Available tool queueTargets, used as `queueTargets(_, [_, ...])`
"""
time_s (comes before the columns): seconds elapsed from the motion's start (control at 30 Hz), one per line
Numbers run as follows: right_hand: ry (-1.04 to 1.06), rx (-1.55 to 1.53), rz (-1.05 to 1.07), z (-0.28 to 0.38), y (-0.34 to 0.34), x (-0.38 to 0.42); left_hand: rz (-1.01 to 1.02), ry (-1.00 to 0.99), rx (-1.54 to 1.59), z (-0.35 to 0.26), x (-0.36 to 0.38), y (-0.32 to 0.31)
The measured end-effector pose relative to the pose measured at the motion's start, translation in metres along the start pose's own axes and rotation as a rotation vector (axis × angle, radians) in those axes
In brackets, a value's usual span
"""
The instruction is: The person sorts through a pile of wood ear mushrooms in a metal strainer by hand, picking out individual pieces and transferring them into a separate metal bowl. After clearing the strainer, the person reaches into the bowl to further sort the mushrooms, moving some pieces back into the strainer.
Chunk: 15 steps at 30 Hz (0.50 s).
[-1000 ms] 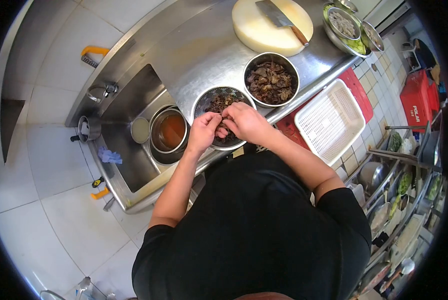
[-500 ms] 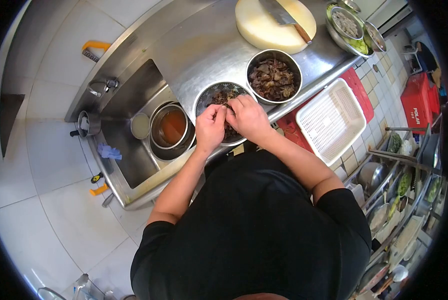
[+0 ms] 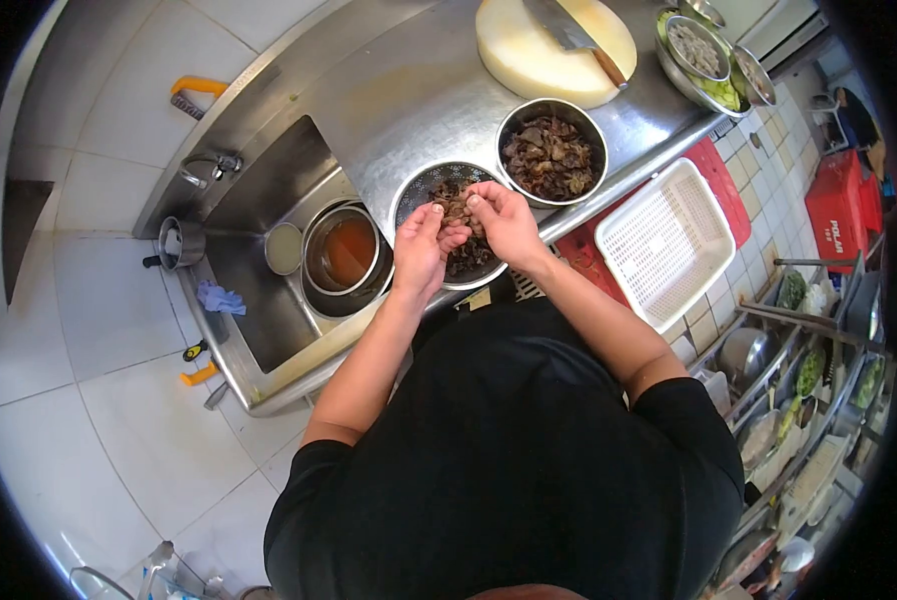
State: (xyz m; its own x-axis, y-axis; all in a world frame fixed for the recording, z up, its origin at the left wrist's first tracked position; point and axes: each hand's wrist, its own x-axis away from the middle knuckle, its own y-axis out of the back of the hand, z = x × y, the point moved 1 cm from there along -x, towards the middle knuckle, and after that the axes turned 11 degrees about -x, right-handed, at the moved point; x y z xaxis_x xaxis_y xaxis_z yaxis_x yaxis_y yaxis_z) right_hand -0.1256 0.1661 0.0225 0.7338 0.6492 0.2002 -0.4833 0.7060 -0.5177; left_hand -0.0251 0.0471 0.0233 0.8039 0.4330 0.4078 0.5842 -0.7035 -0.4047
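Note:
Over a perforated metal colander (image 3: 409,191), my left hand (image 3: 425,248) and my right hand (image 3: 506,225) hold a piece of dark brown, ruffled food (image 3: 456,204) between them, with the fingers of both hands closed on it. More of the same dark pieces (image 3: 469,257) lie in the colander below. Touching or nearly touching the colander on its right is a steel pot (image 3: 601,150) full of larger dark brown pieces (image 3: 549,158).
A round cutting board (image 3: 509,60) with a cleaver (image 3: 569,35) lies at the back. To the left is a sink (image 3: 259,220) with a pot of orange-brown liquid (image 3: 349,252). A white basket (image 3: 666,245) and bowls of food (image 3: 697,50) are at right.
My hands have moved slightly apart, and the brown piece between them now shows more fully. The fingers of my left hand have turned upward.

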Motion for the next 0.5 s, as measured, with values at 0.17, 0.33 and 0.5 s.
queueTargets(0.17, [0.053,-0.276,-0.037,0.000,0.020,-0.011,-0.093,-0.020,-0.078,0.008,-0.004,0.018])
queueTargets(0.33, [-0.010,0.766,0.015,0.013,0.010,0.006,-0.176,-0.192,-0.329,-0.017,-0.019,0.010])
queueTargets(0.5, [-0.051,1.246,0.331,-0.045,0.010,0.009,0.086,-0.290,-0.539,-0.049,-0.043,-0.055])
